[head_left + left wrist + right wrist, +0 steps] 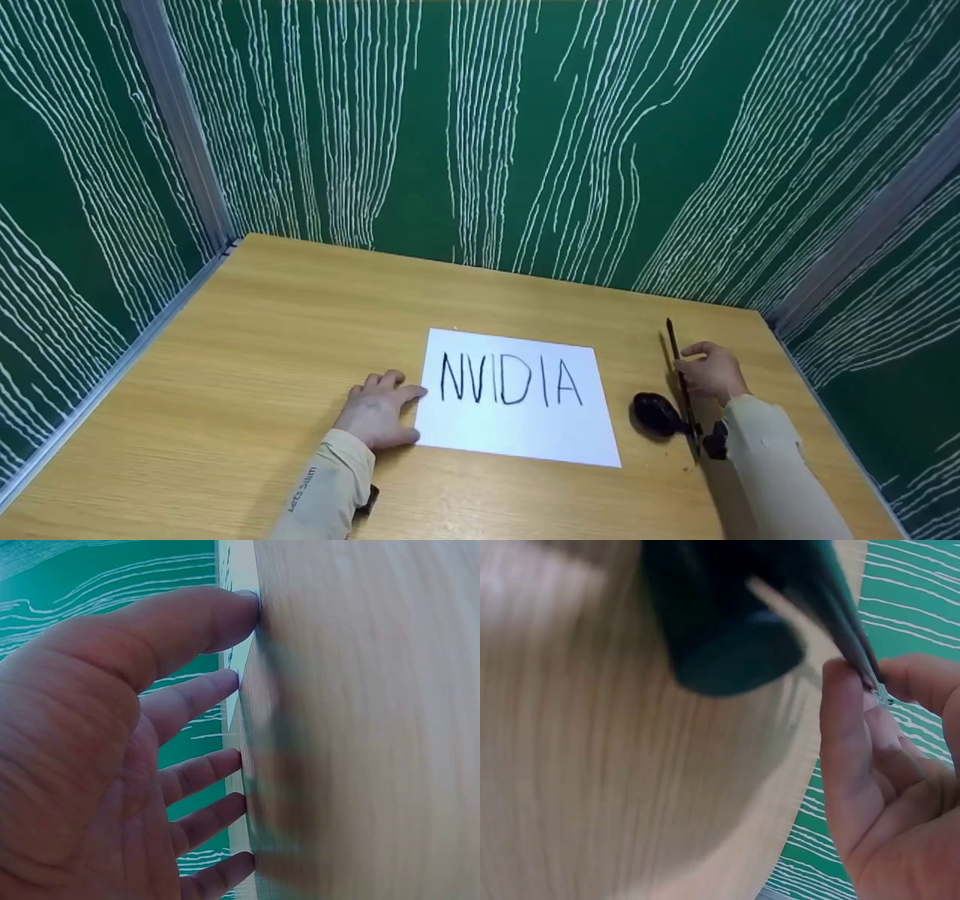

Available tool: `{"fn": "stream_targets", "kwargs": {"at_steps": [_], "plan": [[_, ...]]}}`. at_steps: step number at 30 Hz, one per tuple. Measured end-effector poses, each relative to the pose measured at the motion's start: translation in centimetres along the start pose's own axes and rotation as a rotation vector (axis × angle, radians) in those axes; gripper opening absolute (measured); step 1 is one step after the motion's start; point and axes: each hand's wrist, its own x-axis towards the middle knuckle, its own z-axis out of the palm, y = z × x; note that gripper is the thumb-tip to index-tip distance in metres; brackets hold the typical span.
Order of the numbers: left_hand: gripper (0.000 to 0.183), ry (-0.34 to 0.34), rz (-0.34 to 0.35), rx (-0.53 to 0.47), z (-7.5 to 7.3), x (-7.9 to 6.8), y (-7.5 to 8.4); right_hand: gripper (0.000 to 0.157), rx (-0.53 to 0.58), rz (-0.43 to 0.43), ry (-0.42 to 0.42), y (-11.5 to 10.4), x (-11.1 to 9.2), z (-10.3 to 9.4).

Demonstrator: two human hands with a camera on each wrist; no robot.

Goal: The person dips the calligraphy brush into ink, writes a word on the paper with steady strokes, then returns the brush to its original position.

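A white sheet of paper (517, 431) lies on the table, with NVIDIA hand-lettered across it in black. At its left edge my left hand (379, 411) rests with fingers spread; the thumb and forefinger tips (241, 611) are at the paper's border. To the right of the sheet, my right hand (711, 373) pinches a long, thin dark stick (672, 341) between thumb and fingers. A black rounded object (655, 415) with a narrow neck is beside the stick's lower part. In the right wrist view, a dark blunt-ended shape (735, 652) appears blurred close by.
The wooden table (300, 315) is bounded by green panels (420, 165) with wavy white lines at the back and sides. Grey posts (176, 112) stand at the corners. Small dark specks (686, 466) lie near the black object.
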Motion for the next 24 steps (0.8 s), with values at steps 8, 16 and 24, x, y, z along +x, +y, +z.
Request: {"fn": "stream_targets", "kwargs": {"at_steps": [8, 16, 24], "plan": [[0.061, -0.002, 0.010, 0.012, 0.1, 0.3, 0.2, 0.037, -0.091, 0.044, -0.038, 0.2, 0.6, 0.3], [0.061, -0.014, 0.030, 0.010, 0.4, 0.7, 0.7, 0.036, -0.209, -0.018, -0.003, 0.5, 0.1, 0.3], [0.061, -0.028, 0.028, 0.015, 0.7, 1.0, 1.1, 0.035, -0.213, 0.007, -0.031, 0.7, -0.3, -0.3]]}}
